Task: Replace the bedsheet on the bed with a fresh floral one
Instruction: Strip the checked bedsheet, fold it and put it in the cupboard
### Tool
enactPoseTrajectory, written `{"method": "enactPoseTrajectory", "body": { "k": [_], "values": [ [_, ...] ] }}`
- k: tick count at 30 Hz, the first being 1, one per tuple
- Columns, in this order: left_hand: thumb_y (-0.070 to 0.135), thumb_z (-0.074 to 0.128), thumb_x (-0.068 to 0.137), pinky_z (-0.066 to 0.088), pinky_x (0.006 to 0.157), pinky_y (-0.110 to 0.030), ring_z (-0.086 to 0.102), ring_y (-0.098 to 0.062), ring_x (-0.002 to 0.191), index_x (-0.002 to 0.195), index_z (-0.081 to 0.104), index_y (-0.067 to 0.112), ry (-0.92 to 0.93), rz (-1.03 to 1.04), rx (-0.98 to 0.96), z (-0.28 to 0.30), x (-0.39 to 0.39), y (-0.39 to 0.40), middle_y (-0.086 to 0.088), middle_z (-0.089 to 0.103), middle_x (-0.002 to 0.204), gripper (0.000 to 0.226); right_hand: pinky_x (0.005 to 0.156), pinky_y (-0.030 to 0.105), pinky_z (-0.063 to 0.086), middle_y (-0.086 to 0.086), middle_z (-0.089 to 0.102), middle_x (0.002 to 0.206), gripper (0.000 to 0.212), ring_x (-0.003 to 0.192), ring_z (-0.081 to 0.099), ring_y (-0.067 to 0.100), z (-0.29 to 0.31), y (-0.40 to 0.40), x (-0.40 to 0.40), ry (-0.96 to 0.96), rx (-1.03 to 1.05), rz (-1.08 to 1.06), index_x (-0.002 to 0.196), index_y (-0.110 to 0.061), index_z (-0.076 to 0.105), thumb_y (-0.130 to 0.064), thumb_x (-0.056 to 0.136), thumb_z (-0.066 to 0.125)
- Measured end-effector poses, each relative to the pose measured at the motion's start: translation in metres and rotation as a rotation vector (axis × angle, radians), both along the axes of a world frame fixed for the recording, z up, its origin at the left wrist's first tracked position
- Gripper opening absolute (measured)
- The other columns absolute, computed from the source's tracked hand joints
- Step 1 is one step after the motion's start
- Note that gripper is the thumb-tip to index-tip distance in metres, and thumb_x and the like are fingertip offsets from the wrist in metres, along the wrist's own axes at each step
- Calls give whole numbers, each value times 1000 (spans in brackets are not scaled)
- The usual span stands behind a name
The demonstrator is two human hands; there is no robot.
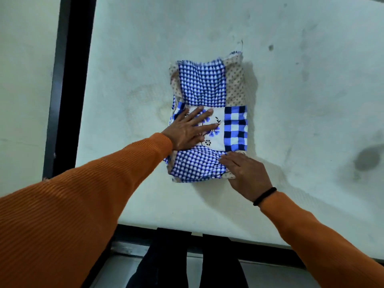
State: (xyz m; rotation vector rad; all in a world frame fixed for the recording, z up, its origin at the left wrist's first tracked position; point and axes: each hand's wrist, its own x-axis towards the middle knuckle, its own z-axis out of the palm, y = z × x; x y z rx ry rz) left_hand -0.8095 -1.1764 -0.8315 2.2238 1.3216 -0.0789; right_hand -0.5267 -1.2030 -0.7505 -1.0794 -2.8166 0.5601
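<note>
A folded bedsheet (207, 90) with blue checks, dotted beige patches and a blue flower panel lies on the bare pale mattress (291, 100). My left hand (189, 129) presses flat on the flower panel, fingers straight and spread. At the sheet's near right corner, my right hand (245, 173) touches the folded edge with its fingers bent down onto the cloth. Whether it pinches a layer of cloth is hidden under the fingers.
The mattress is stained, with a dark grey blotch (365, 159) at the right. A black bed frame (68, 90) runs along the left side and the near edge. My legs (187, 262) stand on the grey floor at the near edge.
</note>
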Motion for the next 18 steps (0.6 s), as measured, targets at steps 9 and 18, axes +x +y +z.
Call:
{"method": "enactPoseTrajectory", "body": {
  "k": [9, 18],
  "values": [
    [49, 64, 92, 36, 118, -44, 61, 6, 114, 147, 39, -9, -860, 891, -759, 68, -30, 47, 20, 69, 123, 84, 92, 22, 53, -1, 75, 110, 32, 98, 69, 12, 84, 119, -45, 340, -145, -444, 112, -12, 74, -6, 81, 69],
    [94, 45, 71, 35, 119, -54, 54, -33, 136, 147, 53, 17, -1642, 1401, -995, 72, -44, 31, -13, 57, 146, 108, 85, 16, 46, -9, 68, 110, 27, 97, 59, 1, 25, 201, -132, 365, -287, -852, 121, -18, 64, -23, 95, 59]
  ]
}}
